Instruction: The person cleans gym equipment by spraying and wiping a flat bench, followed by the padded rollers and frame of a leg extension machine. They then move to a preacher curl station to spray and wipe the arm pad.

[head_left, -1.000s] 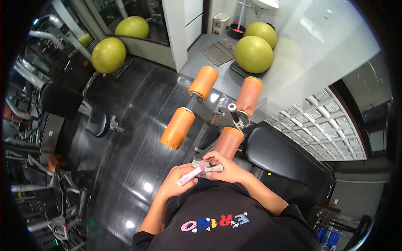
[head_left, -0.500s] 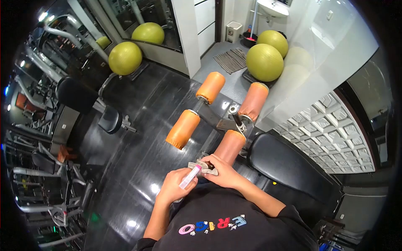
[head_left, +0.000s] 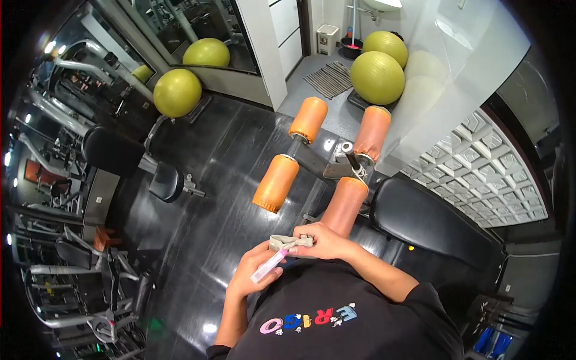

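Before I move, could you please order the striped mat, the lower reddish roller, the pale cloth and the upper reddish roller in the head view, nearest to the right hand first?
From the right hand:
1. Pale cloth: in its fingers.
2. Lower reddish roller: just ahead.
3. Upper reddish roller: farther ahead, slightly right.
4. Striped mat: beyond the rollers, on the floor.

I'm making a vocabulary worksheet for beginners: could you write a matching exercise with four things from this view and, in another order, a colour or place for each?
1. slim tube
2. cloth
3. striped mat
4. shirt

A. on the grey floor
B. black, with colourful letters
C. beige, between the left hand and right hand
D. whitish, with a pink end

Pairs: 1-D, 2-C, 3-A, 4-B
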Tool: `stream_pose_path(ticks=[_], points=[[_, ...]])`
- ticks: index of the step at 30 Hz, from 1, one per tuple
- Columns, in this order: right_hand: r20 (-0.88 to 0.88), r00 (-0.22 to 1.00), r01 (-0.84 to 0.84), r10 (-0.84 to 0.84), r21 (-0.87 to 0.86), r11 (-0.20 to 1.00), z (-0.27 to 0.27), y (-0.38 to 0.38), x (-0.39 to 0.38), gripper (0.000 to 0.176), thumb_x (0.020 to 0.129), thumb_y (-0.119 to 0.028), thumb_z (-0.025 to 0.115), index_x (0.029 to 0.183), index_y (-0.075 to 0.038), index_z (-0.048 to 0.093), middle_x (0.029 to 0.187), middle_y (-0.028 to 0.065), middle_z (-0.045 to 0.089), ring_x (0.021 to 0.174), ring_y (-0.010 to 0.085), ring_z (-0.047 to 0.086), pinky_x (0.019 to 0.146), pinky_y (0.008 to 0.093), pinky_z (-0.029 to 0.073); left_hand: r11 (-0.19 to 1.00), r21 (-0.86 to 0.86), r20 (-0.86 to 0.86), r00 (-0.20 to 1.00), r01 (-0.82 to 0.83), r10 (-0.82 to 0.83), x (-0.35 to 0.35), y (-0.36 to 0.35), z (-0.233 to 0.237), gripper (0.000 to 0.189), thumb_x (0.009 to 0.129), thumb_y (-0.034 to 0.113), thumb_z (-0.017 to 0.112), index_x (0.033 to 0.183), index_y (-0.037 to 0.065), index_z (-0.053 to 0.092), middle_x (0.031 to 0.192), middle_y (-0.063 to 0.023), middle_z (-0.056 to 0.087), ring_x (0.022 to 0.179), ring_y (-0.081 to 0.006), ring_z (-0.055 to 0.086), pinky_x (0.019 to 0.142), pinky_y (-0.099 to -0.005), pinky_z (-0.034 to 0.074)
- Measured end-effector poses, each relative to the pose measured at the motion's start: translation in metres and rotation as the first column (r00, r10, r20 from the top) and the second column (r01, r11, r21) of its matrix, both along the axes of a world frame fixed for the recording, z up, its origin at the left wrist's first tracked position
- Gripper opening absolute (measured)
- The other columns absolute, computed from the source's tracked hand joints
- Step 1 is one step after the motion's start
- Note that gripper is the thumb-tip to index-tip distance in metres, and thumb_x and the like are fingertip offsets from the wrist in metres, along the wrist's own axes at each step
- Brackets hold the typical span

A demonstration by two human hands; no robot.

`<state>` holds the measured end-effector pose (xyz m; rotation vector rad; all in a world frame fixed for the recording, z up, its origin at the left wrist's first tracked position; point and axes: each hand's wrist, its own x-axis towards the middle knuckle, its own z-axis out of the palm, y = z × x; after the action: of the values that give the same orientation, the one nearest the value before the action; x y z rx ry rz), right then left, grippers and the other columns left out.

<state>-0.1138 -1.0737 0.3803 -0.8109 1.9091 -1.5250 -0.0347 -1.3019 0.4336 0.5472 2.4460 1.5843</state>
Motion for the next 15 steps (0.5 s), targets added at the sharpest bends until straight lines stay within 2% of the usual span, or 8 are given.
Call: stream_pose_path(ticks=[2, 4, 6, 7, 8, 10, 12, 15], points=[[0.03, 0.998, 0.052, -0.052, -0.001, 0.999, 0.004, -0.024, 0.0, 0.03, 0.093, -0.031, 0.065, 0.086, -0.001, 0.061, 0.073, 0.0106, 0.06, 0.071, 0.0175, 0.059, 0.063, 0.035, 0.045, 0.997, 0.073, 0.006, 1.0, 0.027, -0.027, 0.001, -0.02, -0.004, 0.017, 0.077, 0.012, 0.067, 0.091, 0.003, 0.066, 0.101, -0.0159, 0.063, 0.094, -0.0352, 0.063, 0.083, -0.0406, 0.05], [0.051, 0.994, 0.098, -0.096, -0.028, 0.995, 0.005, -0.054, -0.001, 0.032, 0.096, -0.031, 0.059, 0.085, -0.001, 0.061, 0.068, 0.0099, 0.056, 0.07, 0.0156, 0.058, 0.065, 0.0341, 0.046, 0.97, 0.242, 0.225, 0.974, -0.035, -0.021, 0.002, -0.039, -0.01, 0.025, 0.078, 0.023, 0.066, 0.088, 0.001, 0.066, 0.099, -0.0163, 0.061, 0.085, -0.0303, 0.063, 0.079, -0.0393, 0.049], [0.18, 0.98, 0.095, -0.085, -0.049, 0.994, -0.002, -0.084, -0.004, 0.028, 0.097, -0.027, 0.057, 0.09, -0.002, 0.065, 0.075, 0.0073, 0.061, 0.082, 0.014, 0.061, 0.072, 0.0338, 0.046, 0.976, 0.218, 0.157, 0.987, -0.02, -0.015, -0.003, -0.06, -0.012, 0.02, 0.078, 0.018, 0.065, 0.09, 0.002, 0.066, 0.1, -0.016, 0.062, 0.09, -0.0312, 0.063, 0.082, -0.0393, 0.049], [0.218, 0.974, 0.113, -0.068, -0.202, 0.973, -0.016, -0.102, -0.004, 0.034, 0.1, -0.037, 0.055, 0.108, -0.005, 0.064, 0.091, 0.0029, 0.063, 0.095, 0.0136, 0.062, 0.083, 0.0327, 0.048, 0.982, 0.186, 0.088, 0.996, -0.017, 0.001, -0.004, -0.071, -0.013, 0.017, 0.078, 0.013, 0.065, 0.091, 0.002, 0.066, 0.101, -0.0158, 0.063, 0.094, -0.0321, 0.063, 0.084, -0.0392, 0.049], [0.215, 0.974, 0.12, -0.077, -0.194, 0.974, -0.028, -0.117, 0.002, 0.034, 0.1, -0.037, 0.055, 0.108, -0.005, 0.064, 0.091, 0.0029, 0.063, 0.095, 0.0136, 0.062, 0.083, 0.0327, 0.048, 0.981, 0.195, 0.086, 0.996, -0.01, -0.007, -0.006, -0.086, -0.012, 0.017, 0.078, 0.013, 0.065, 0.091, 0.002, 0.066, 0.101, -0.0158, 0.063, 0.094, -0.0321, 0.063, 0.084, -0.0392, 0.049], [0.728, 0.683, 0.366, 0.056, -0.407, 0.837, -0.041, -0.145, 0.017, 0.051, 0.098, -0.051, 0.053, 0.128, -0.011, 0.054, 0.112, 0.0011, 0.061, 0.107, 0.0136, 0.059, 0.092, 0.032, 0.047, 0.972, 0.225, 0.172, 0.985, -0.07, 0.031, -0.011, -0.119, -0.008, 0.017, 0.078, 0.013, 0.065, 0.09, 0.002, 0.066, 0.099, -0.0163, 0.064, 0.092, -0.0317, 0.063, 0.083, -0.0378, 0.05], [0.859, 0.503, 0.331, 0.093, -0.291, 0.897, -0.075, -0.163, 0.028, 0.07, 0.09, -0.064, 0.055, 0.139, -0.014, 0.046, 0.129, 0.0023, 0.058, 0.117, 0.0149, 0.056, 0.095, 0.032, 0.048, 0.976, 0.217, 0.123, 0.992, -0.032, 0.005, -0.016, -0.144, -0.009, 0.018, 0.079, 0.014, 0.065, 0.09, 0.0, 0.066, 0.096, -0.0153, 0.064, 0.088, -0.0297, 0.064, 0.082, -0.037, 0.05], [0.871, 0.47, 0.264, 0.147, -0.297, 0.918, -0.083, -0.189, 0.035, 0.07, 0.09, -0.063, 0.058, 0.136, -0.011, 0.05, 0.123, 0.0014, 0.061, 0.113, 0.0124, 0.058, 0.091, 0.0304, 0.049, 0.995, 0.084, 0.197, 0.979, -0.062, 0.044, -0.019, -0.174, -0.012, 0.019, 0.079, 0.014, 0.066, 0.09, -0.002, 0.066, 0.096, -0.0144, 0.064, 0.087, -0.0272, 0.064, 0.08, -0.0366, 0.05]])
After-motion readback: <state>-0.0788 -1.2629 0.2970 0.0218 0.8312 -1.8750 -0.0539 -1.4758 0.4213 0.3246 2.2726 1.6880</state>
